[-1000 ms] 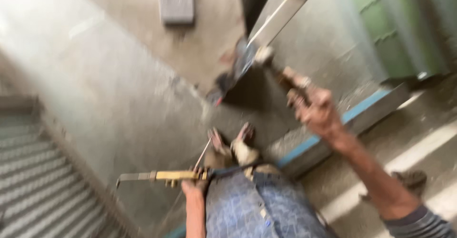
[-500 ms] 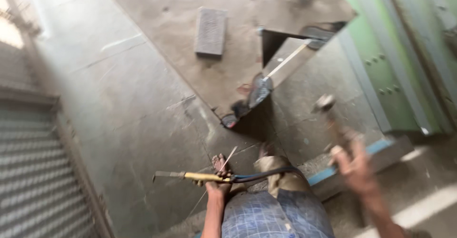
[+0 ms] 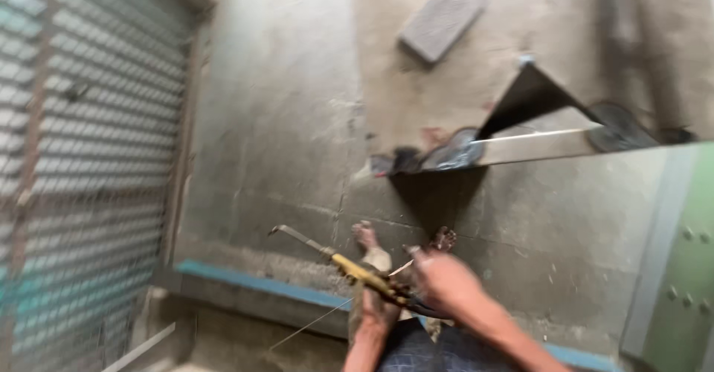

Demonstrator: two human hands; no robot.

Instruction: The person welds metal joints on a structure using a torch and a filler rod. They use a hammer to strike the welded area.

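left hand [image 3: 378,314]: clamped round the torch [image 3: 349,266] at its yellow handle, low centre of view.
right hand [image 3: 440,281]: blurred, at the rear of the handle, just beside the left; can't tell if it's closed on it.
torch: thin metal neck runs up-left to a bent tip, over bare concrete.
wire [image 3: 312,324]: thin line, slants down-left from the hands.
feet [image 3: 401,240]: bare, right beyond the hands, toes at the sheet's shadow.
sheet [image 3: 543,138]: metal, tilted, bright edge, well past the tip; dark scrap under its left end.
brick [image 3: 442,19]: grey, far floor.
shutter [image 3: 82,156]: ribbed, left.
door [image 3: 688,268]: green, riveted, right.
rail [image 3: 260,286]: blue strip crossing below the torch.
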